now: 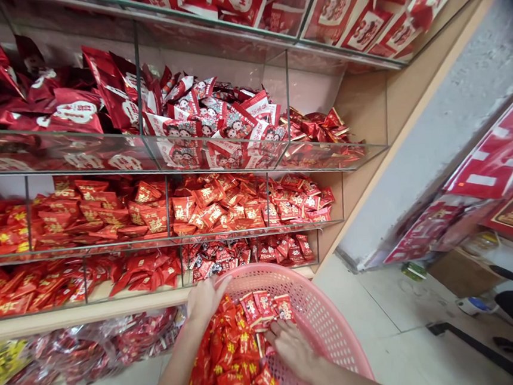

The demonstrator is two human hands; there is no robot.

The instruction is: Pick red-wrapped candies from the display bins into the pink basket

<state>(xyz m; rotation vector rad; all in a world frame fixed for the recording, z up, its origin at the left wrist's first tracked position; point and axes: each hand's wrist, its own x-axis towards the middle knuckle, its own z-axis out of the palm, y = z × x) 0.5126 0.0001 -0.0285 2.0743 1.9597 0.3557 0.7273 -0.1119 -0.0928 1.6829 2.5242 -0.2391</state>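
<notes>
A pink plastic basket [339, 317] with a perforated wall stands below the shelves, holding many red candy packets [227, 345] with yellow print. My left hand [204, 302] is closed over the far-left part of its rim, thumb pointing to the right. Inside the basket, my right hand [290, 345] has its fingers bent at a small bunch of red packets with white characters and little figures [263, 306]. The fingertips are partly hidden among these packets. Bare basket floor shows beneath the right wrist.
Shelves with clear glass dividers [168, 206] rise in front, filled with red candy packets. Bagged goods [112, 343] lie under the lowest shelf. To the right are a grey wall [394, 174], red paper goods [490, 148], a cardboard box [461, 273] and dark objects on the tiled floor.
</notes>
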